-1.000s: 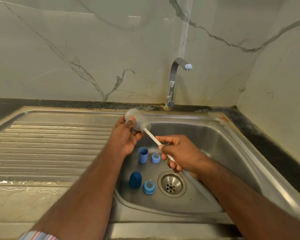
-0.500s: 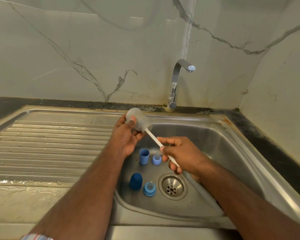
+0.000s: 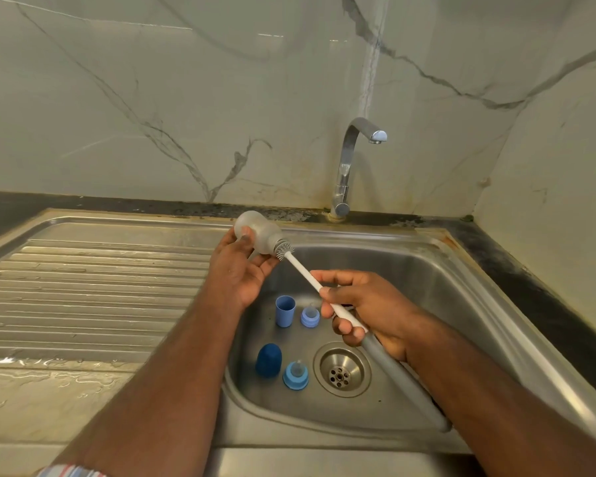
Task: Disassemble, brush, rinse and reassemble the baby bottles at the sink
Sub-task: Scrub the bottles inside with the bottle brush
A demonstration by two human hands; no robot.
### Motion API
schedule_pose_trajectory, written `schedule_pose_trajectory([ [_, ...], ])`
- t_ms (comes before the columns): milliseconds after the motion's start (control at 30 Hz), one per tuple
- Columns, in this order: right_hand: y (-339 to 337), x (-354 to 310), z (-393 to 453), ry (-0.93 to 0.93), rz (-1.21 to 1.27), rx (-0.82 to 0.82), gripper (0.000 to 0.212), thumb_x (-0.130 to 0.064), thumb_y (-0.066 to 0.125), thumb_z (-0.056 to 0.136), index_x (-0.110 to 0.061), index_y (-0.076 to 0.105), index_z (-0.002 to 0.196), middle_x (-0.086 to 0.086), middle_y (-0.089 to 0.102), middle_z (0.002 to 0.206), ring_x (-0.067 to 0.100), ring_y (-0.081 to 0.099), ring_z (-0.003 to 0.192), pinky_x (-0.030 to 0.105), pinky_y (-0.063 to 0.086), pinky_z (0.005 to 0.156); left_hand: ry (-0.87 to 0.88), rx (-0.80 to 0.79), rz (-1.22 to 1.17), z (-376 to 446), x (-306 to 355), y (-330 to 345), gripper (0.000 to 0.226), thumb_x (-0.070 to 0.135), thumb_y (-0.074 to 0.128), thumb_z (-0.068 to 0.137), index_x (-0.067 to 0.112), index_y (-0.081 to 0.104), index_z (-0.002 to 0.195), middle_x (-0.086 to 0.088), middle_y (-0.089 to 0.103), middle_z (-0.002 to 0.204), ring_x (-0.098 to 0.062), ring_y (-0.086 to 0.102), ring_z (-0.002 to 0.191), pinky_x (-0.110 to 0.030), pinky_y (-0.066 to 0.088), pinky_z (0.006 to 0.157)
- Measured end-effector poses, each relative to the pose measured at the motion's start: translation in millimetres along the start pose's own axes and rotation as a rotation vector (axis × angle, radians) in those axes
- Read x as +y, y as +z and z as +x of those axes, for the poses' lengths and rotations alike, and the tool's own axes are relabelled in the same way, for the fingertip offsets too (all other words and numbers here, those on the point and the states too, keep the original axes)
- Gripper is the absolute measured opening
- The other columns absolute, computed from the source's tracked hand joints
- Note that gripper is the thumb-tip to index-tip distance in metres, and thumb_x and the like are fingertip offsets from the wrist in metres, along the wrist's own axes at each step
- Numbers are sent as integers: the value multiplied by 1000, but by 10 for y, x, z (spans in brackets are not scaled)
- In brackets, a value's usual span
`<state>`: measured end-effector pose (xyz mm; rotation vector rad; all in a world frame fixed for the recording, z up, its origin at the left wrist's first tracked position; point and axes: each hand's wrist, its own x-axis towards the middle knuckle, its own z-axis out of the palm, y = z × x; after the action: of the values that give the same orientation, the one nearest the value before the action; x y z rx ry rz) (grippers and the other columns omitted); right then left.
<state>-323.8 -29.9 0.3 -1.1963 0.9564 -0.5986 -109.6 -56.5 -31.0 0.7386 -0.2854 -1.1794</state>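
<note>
Over the sink basin (image 3: 461,304), my left hand (image 3: 236,270) holds the clear bottle (image 3: 257,232), fingers curled round it; my right hand (image 3: 369,311) pinches the bottle brush (image 3: 310,280) handle. Bristles sit at the mouth: keep the shaft coaxial, twist while stroking.

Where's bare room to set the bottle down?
Free: the ribbed drainboard left of the basin, and the basin floor right of the drain. Crowded: the floor left of the drain, holding two blue caps and two teat rings.
</note>
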Motion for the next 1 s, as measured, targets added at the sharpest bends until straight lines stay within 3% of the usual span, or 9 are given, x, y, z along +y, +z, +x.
schedule_pose_trajectory([
  [100,36,-8,3,17,39,-14,33,-3,51,100,-21,64,125,9,62,71,13,47,47,19,36,36,-48,-34,-19,7,-9,-22,38,14,51,105,14,49,142,-23,62,128,-37,71,103,-50,62,75],
  [233,93,107,79,-120,-368,117,41,-9,54,99,-32,62,133,5,63,73,12,48,47,23,38,40,-121,0,-154,2,-5,5,44,13,57,97,18,51,140,-24,55,126,-39,64,112,-57,55,97],
  [333,113,146,107,-151,-481,161,42,-12,54,100,-35,59,135,6,64,78,10,50,46,22,40,41,-150,38,-5,-28,-71,35,48,21,72,92,15,51,134,-22,55,123,-37,64,111,-50,60,89],
  [433,121,110,80,-84,-235,134,39,-6,54,99,-27,62,130,9,63,76,12,49,48,23,38,40,-145,41,124,-16,-104,29,47,19,75,91,19,54,133,-22,60,125,-36,69,104,-41,63,68],
  [500,102,69,59,0,-1,79,33,-2,54,99,-20,64,125,12,63,76,14,49,49,22,38,40,-132,38,103,-10,-90,34,36,15,70,94,12,56,127,-24,61,126,-36,70,102,-39,63,64],
  [633,132,12,40,122,260,-22,28,-1,51,100,-11,63,123,16,63,77,14,50,51,20,41,39,-98,20,40,12,-88,14,33,11,63,99,6,53,130,-26,61,130,-38,67,113,-41,64,68],
  [800,144,-21,13,116,338,-41,27,-4,47,102,-10,62,124,13,64,72,13,49,49,19,41,38,-120,-56,-51,21,-89,8,43,10,62,97,1,47,136,-30,61,130,-44,65,117,-52,60,88],
  [900,196,8,6,-6,128,38,33,-5,50,102,-17,62,129,11,62,73,13,48,48,20,38,38,-153,-111,-115,11,-80,23,37,11,59,99,-1,47,132,-33,60,130,-47,62,119,-56,58,90],
  [1000,222,36,-13,-216,-561,187,43,-15,55,101,-32,56,140,2,65,78,13,53,52,25,44,46,-153,-94,-132,11,-66,31,37,11,58,101,-3,46,133,-33,58,129,-47,62,120,-55,59,87],
])
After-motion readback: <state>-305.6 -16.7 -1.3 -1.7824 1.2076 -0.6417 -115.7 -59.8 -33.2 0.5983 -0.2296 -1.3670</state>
